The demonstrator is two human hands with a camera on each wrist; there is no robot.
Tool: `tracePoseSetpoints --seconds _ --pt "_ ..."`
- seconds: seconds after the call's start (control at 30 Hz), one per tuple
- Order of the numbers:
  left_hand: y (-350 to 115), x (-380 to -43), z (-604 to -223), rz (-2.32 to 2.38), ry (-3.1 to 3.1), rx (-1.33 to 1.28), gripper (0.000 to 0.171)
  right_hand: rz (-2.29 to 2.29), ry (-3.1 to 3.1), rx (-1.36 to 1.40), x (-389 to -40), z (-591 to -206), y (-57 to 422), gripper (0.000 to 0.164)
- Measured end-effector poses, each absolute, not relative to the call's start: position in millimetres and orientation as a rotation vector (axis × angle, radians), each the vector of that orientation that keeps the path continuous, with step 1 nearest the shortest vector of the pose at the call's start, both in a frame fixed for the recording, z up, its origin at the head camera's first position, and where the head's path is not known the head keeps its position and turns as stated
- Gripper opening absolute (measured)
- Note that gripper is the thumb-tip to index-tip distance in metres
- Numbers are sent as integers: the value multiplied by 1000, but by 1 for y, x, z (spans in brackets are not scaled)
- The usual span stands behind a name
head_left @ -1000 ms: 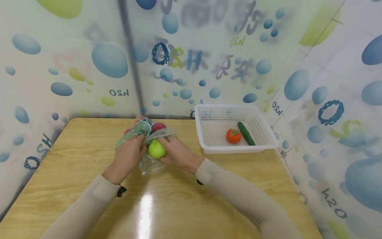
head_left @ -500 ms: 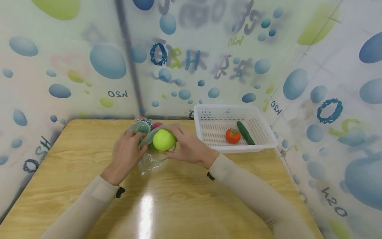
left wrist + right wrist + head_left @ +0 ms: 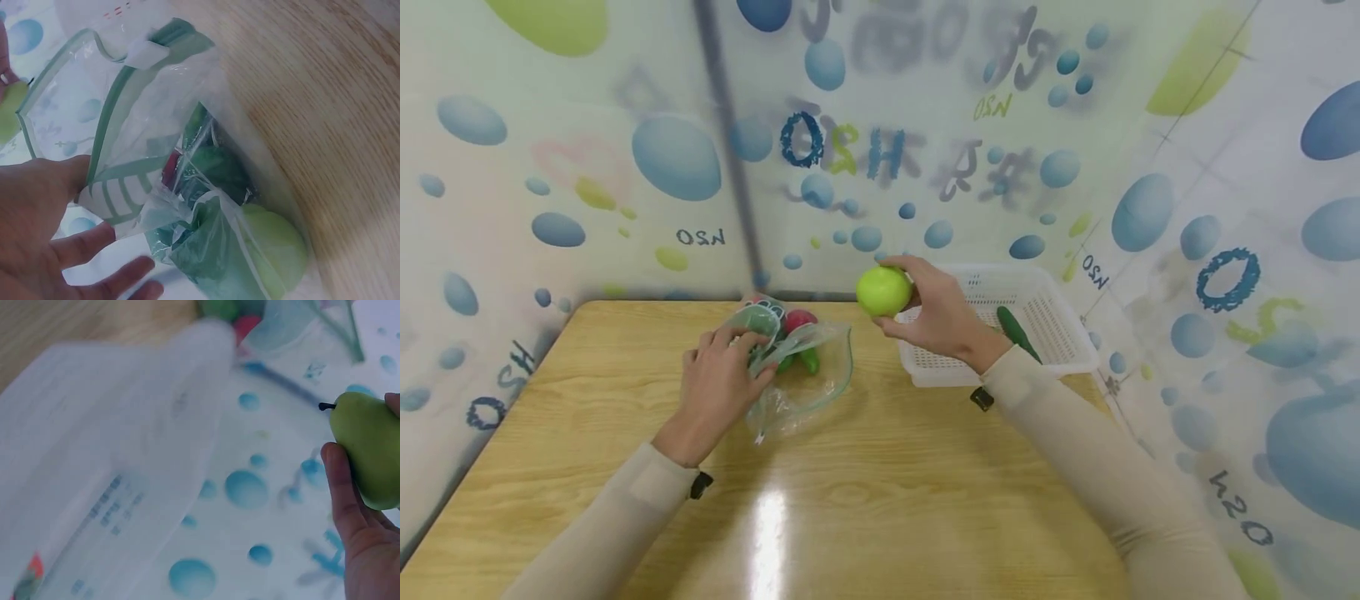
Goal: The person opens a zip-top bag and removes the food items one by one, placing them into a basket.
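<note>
My left hand (image 3: 718, 387) pinches zip bag (image 3: 812, 392) by its rim, other fingers loose, presumably to keep mouth apart. My right hand (image 3: 943, 312) curls thumb and fingers round green pear (image 3: 883, 292) (stem left uncovered), raised between bag and white basket (image 3: 928, 377). Cucumber (image 3: 1017, 332) lies in basket. Versus half second ago: pear higher, further right, apart from bag.

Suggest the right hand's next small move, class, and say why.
Probably carry the pear a little to the right and lower it into the white basket. The right hand grips it outside the plastic zip bag, near the basket's left side in the head view, and a cucumber already lies in that basket.
</note>
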State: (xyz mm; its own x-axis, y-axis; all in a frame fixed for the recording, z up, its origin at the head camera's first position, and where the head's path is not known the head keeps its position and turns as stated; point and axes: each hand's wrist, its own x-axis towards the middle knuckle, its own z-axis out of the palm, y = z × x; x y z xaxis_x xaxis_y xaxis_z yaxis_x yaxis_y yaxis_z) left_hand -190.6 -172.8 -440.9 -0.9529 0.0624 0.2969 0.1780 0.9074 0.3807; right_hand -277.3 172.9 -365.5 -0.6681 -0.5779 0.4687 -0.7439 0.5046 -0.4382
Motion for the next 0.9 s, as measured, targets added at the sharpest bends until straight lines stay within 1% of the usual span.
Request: tracePoseSetpoints --seconds 0.17,0.33,0.43,0.6,0.67,0.83,0.87,0.9 --pt "-177 -193 -441 -645 -2855 -128 58 810 -2716 922 -306 -362 205 77" --pt "-181 -195 -441 -687 -2949 -133 70 639 -2965 719 -333 -369 235 75" --pt "-181 -195 -442 -685 -2965 -177 72 553 -3076 633 -348 -376 253 73" --pt "-181 -196 -442 -645 -2965 -213 70 422 -3251 460 -374 -387 275 66" --pt "-181 -196 -441 -636 -2981 -211 70 402 -3285 430 -394 -404 292 67" --pt "-180 -196 -441 -631 -3023 -197 70 391 -3342 351 -395 -411 292 60" --pt "-180 -195 -441 -632 -3030 -192 70 373 -3363 303 -384 -403 282 55" --pt "-180 -195 -441 -630 -3036 -188 70 382 -3380 282 -378 -398 277 54"
